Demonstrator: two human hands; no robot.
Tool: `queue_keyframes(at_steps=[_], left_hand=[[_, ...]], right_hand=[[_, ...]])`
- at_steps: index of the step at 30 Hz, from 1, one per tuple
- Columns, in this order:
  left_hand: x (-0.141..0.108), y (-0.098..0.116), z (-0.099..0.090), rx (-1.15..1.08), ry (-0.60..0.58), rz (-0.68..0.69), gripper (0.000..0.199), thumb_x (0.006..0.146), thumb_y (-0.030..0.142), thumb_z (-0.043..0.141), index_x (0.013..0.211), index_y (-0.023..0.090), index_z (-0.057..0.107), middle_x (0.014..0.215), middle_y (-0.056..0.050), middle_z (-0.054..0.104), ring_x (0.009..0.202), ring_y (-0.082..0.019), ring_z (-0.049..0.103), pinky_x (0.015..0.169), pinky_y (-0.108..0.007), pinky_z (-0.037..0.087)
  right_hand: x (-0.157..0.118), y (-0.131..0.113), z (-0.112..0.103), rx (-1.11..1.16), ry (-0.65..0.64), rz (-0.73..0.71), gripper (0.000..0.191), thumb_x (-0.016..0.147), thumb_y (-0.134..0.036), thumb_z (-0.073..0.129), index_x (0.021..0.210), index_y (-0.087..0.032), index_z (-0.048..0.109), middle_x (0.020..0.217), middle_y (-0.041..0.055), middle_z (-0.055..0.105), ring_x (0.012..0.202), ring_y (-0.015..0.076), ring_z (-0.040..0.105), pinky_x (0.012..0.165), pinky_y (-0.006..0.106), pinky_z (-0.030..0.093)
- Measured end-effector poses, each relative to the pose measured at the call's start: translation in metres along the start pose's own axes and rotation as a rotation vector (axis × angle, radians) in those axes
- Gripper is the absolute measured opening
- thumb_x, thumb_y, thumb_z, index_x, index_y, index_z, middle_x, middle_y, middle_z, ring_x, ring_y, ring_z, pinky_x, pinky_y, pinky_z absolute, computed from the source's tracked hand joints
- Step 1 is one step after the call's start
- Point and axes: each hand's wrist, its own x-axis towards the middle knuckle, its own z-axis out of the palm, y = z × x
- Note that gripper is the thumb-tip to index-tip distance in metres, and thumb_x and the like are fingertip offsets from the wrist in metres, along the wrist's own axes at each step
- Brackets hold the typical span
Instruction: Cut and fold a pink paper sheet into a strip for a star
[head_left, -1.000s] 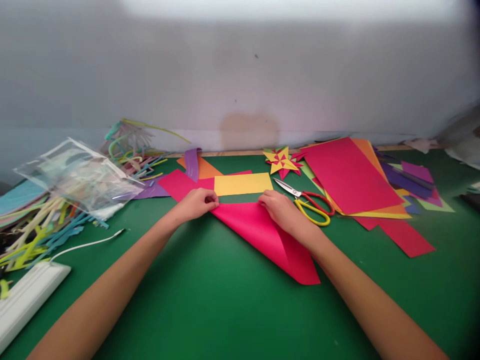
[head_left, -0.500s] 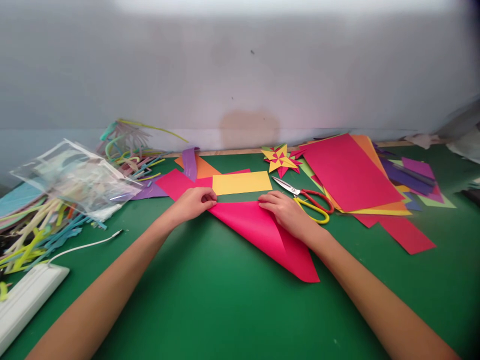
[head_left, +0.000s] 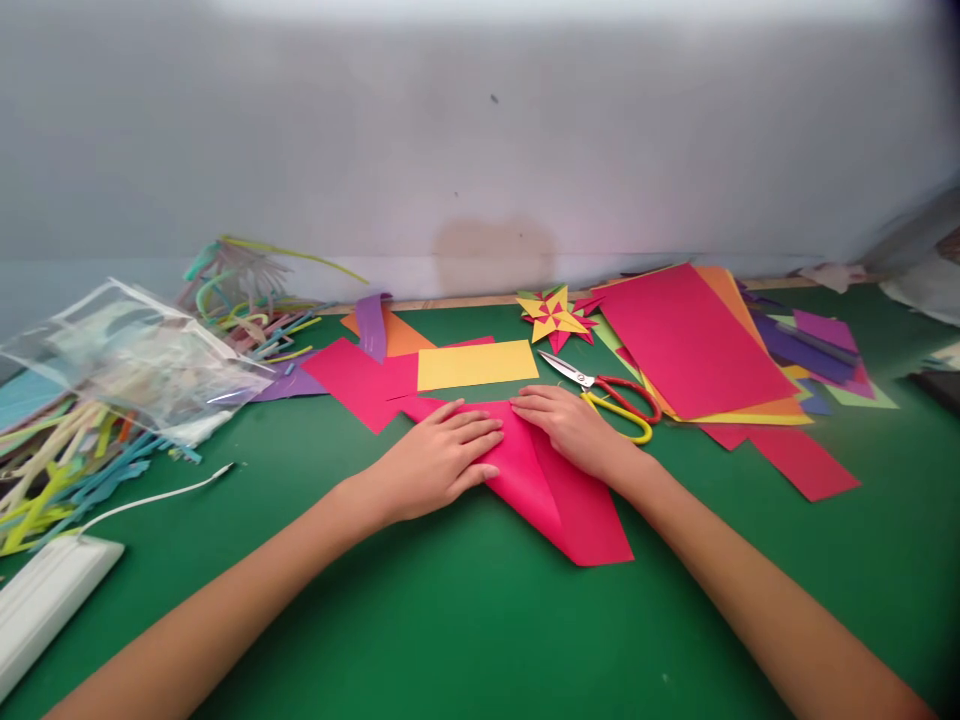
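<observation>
A red sheet of paper, folded over on itself with a curved, loose fold, lies on the green table in front of me. My left hand rests on its left part, fingers stretched out and palm down. Across the paper's upper right part lies my right hand, flat, its fingertips at the top edge. Just beyond the paper are a yellow paper rectangle and red paper pieces. Scissors with one red and one yellow handle lie beside my right hand.
A paper star in yellow and red lies near the wall. Stacked coloured sheets are at the right. On the left are a clear plastic bag, loose paper strips and a white power strip with a cable.
My left hand has gone from pinching the paper's upper left corner to lying flat on it, further right. The fold is pressed lower. My right hand stays nearly in place.
</observation>
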Motion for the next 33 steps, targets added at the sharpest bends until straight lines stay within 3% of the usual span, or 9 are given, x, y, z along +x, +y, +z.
queue_keyframes(at_steps=[5, 11, 18, 25, 30, 33], left_hand=[[-0.016, -0.002, 0.016, 0.011, -0.066, 0.013, 0.068, 0.111, 0.059, 0.035, 0.168, 0.022, 0.034, 0.172, -0.007, 0.035, 0.161, -0.029, 0.033, 0.135, -0.046, 0.013], [-0.038, 0.006, 0.025, 0.012, -0.071, 0.031, 0.084, 0.108, 0.063, 0.038, 0.173, 0.023, 0.004, 0.177, -0.008, 0.020, 0.166, -0.028, 0.017, 0.136, -0.047, 0.002], [-0.060, 0.022, 0.023, 0.020, -0.083, 0.000, 0.089, 0.106, 0.067, 0.040, 0.173, 0.024, 0.002, 0.177, -0.010, 0.020, 0.165, -0.031, 0.020, 0.136, -0.051, 0.006], [-0.077, 0.032, 0.013, 0.000, -0.093, 0.039, 0.088, 0.107, 0.064, 0.044, 0.173, 0.022, 0.005, 0.175, -0.009, 0.026, 0.164, -0.029, 0.025, 0.137, -0.050, -0.001], [-0.069, 0.020, -0.001, -0.060, -0.011, 0.038, 0.061, 0.113, 0.037, 0.041, 0.171, 0.031, 0.023, 0.164, -0.004, 0.050, 0.155, -0.023, 0.045, 0.138, -0.051, 0.013], [-0.051, 0.009, -0.003, -0.044, 0.089, -0.040, 0.060, 0.113, 0.035, 0.037, 0.171, 0.030, 0.023, 0.168, -0.006, 0.044, 0.158, -0.026, 0.040, 0.136, -0.052, 0.023]], right_hand=[[0.000, -0.001, -0.001, 0.015, 0.018, -0.008, 0.048, 0.099, 0.000, 0.043, 0.132, -0.014, 0.074, 0.137, 0.0115, 0.074, 0.141, 0.0309, 0.058, 0.122, 0.056, 0.045], [-0.002, 0.002, -0.001, -0.034, -0.009, -0.026, 0.058, 0.091, 0.007, 0.042, 0.135, -0.017, 0.072, 0.142, 0.0088, 0.071, 0.144, 0.0298, 0.055, 0.126, 0.056, 0.039], [-0.002, 0.003, -0.002, -0.038, -0.021, -0.024, 0.064, 0.086, 0.010, 0.044, 0.136, -0.018, 0.072, 0.143, 0.0076, 0.071, 0.142, 0.0301, 0.056, 0.125, 0.058, 0.040], [-0.001, 0.004, -0.002, -0.017, -0.018, -0.010, 0.066, 0.084, 0.009, 0.043, 0.135, -0.019, 0.073, 0.142, 0.0086, 0.071, 0.139, 0.0298, 0.059, 0.123, 0.060, 0.041], [-0.002, 0.005, -0.002, 0.011, -0.003, -0.013, 0.068, 0.083, 0.009, 0.044, 0.136, -0.022, 0.073, 0.141, 0.0079, 0.072, 0.139, 0.0289, 0.059, 0.123, 0.062, 0.040], [-0.002, 0.005, -0.002, 0.000, -0.004, -0.019, 0.066, 0.084, 0.008, 0.044, 0.136, -0.021, 0.073, 0.141, 0.0082, 0.072, 0.138, 0.0293, 0.060, 0.123, 0.061, 0.041]])
